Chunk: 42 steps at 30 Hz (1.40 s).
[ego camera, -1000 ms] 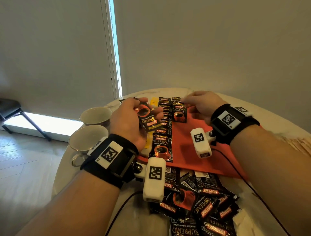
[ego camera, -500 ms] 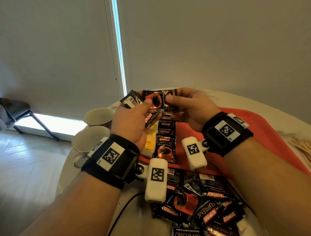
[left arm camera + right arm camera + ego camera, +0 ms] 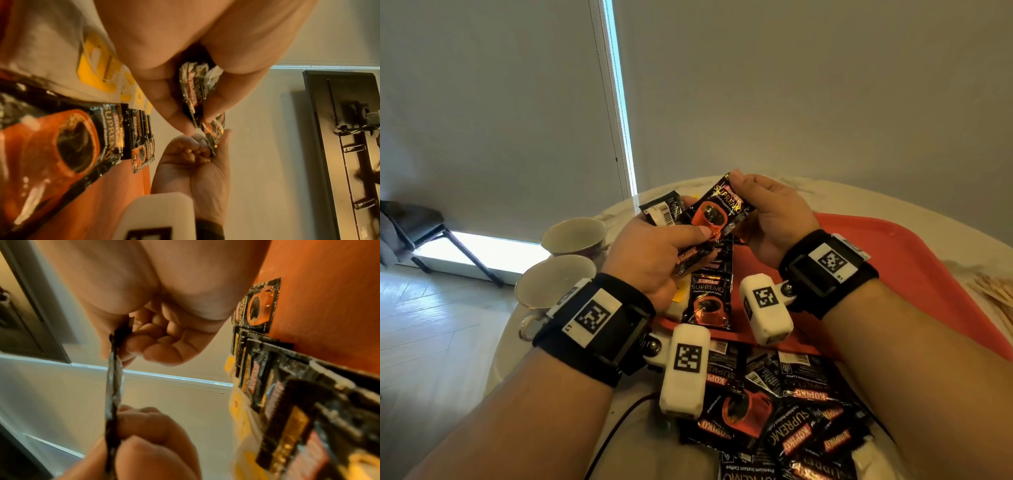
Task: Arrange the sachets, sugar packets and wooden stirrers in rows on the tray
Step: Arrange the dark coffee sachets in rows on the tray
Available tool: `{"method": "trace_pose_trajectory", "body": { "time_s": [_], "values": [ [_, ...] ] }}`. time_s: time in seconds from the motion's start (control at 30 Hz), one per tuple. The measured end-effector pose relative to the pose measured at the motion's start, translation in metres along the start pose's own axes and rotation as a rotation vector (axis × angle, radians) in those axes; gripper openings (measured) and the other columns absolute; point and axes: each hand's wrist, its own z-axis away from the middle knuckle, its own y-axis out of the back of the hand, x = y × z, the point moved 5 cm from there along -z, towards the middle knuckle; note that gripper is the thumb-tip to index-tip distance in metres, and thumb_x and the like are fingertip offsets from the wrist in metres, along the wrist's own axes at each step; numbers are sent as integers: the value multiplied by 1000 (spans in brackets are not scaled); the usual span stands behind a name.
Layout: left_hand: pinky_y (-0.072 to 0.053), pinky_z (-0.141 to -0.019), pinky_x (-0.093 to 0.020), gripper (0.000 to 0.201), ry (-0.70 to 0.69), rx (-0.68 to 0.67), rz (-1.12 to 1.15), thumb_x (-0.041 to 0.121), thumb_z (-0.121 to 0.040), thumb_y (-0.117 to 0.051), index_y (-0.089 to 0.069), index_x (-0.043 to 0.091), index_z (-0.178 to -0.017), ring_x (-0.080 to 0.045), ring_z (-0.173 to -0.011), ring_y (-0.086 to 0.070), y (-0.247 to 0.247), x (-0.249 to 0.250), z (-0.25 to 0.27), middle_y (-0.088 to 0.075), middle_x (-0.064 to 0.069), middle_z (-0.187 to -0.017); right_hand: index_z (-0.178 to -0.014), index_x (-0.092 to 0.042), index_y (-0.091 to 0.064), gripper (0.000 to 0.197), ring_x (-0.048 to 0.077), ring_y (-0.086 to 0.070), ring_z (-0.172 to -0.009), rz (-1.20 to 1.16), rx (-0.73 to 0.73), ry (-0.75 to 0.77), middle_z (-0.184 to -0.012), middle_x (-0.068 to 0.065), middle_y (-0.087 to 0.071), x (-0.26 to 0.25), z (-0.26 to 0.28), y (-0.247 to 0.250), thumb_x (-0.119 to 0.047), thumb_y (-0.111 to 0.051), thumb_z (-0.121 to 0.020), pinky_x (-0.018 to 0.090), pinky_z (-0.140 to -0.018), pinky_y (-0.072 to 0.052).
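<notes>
Both hands are raised above the red tray (image 3: 914, 260). My left hand (image 3: 650, 260) grips a small bunch of black coffee sachets (image 3: 664, 212), seen edge-on as the bunch (image 3: 195, 91) in the left wrist view. My right hand (image 3: 767, 219) pinches the top of one black coffee sachet (image 3: 719, 212) with a red cup print; my left thumb still presses its lower corner. That sachet (image 3: 113, 386) appears edge-on between both hands. A row of sachets (image 3: 710, 298) lies on the tray's left part, with yellow sugar packets (image 3: 98, 71) beside it. Wooden stirrers (image 3: 996, 294) lie off the tray at the far right.
A loose heap of black sachets (image 3: 784, 421) lies on the white round table in front of the tray. Two empty cups (image 3: 575, 236) (image 3: 551, 287) stand at the table's left edge. A black cable (image 3: 619, 425) runs under my left wrist.
My right hand left the row on the tray, rose to meet the left hand and took hold of one sachet from the bunch. Both hands lifted slightly.
</notes>
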Motion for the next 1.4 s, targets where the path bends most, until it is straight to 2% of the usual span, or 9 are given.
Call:
{"method": "trace_pose_trajectory", "body": {
  "time_s": [0.17, 0.33, 0.43, 0.57, 0.73, 0.87, 1.0, 1.2, 1.4],
  "values": [
    [-63, -61, -32, 37, -2, 89, 52, -7, -85, -75, -69, 3, -120, -29, -91, -79, 8, -2, -5, -79, -16, -102, -90, -13, -67, 25, 16, -62, -68, 16, -187, -84, -81, 5, -65, 3, 6, -8, -29, -79, -76, 26, -60, -56],
    [-62, -62, -31, 34, -3, 108, 64, -3, -86, -76, -70, 3, -120, -29, -92, -79, 10, -2, -6, -80, -16, -102, -90, -9, -63, 16, 18, -68, -72, 45, -253, -95, -86, 9, -69, 4, 8, -11, -8, -74, -77, 28, -63, -60],
    [-64, -63, -34, 22, -12, 96, 94, 1, -92, -73, -69, 7, -112, -24, -87, -79, 10, -1, -6, -80, -15, -97, -91, -10, -66, 14, 21, -69, -73, -2, -151, -40, -89, 12, -71, -2, 4, -7, -6, -74, -79, 28, -62, -60],
    [-65, -63, -37, 17, -9, 105, 164, 7, -101, -61, -67, 9, -117, -25, -81, -78, 12, 2, -8, -76, -8, -80, -96, -12, -66, 14, 14, -65, -64, 32, 188, 8, -84, 6, -72, -10, -6, 22, 0, -68, -90, 27, -57, -56],
    [-63, -63, -35, 21, -24, 121, 149, 2, -102, -56, -69, 9, -117, -23, -81, -78, 13, 2, -8, -76, -6, -81, -86, -8, -63, 14, 18, -55, -58, 454, 478, -207, -75, 10, -61, -12, -12, 71, 3, -61, -94, 31, -55, -49],
    [-64, -65, -36, 21, -34, 120, 128, 1, -102, -56, -68, 10, -117, -23, -82, -78, 12, 2, -7, -77, -4, -78, -92, 5, -70, 6, 20, -54, -54, 629, 503, -349, -70, 12, -61, 0, -13, 92, 1, -68, -89, 32, -58, -45],
    [-63, -65, -36, 20, -36, 109, 130, 0, -102, -56, -69, 10, -114, -22, -80, -78, 10, 3, -6, -77, -5, -79, -87, 1, -70, 4, 15, -62, -54, 657, 442, -394, -70, 10, -67, 5, -9, 88, 2, -74, -85, 24, -48, -51],
    [-64, -67, -37, 20, -35, 104, 155, 0, -101, -57, -68, 10, -113, -23, -79, -77, 11, 5, -4, -75, -8, -84, -80, -1, -70, 9, 13, -63, -56, 691, 421, -403, -70, 9, -69, 6, -6, 83, -1, -78, -84, 20, -46, -52],
    [-64, -67, -37, 20, -24, 94, 158, 1, -101, -57, -68, 9, -115, -24, -80, -77, 11, 4, -6, -74, -9, -86, -87, 1, -71, 10, 13, -62, -55, 723, 421, -417, -71, 9, -67, 7, -7, 82, -4, -79, -84, 18, -42, -50]
  ]
}}
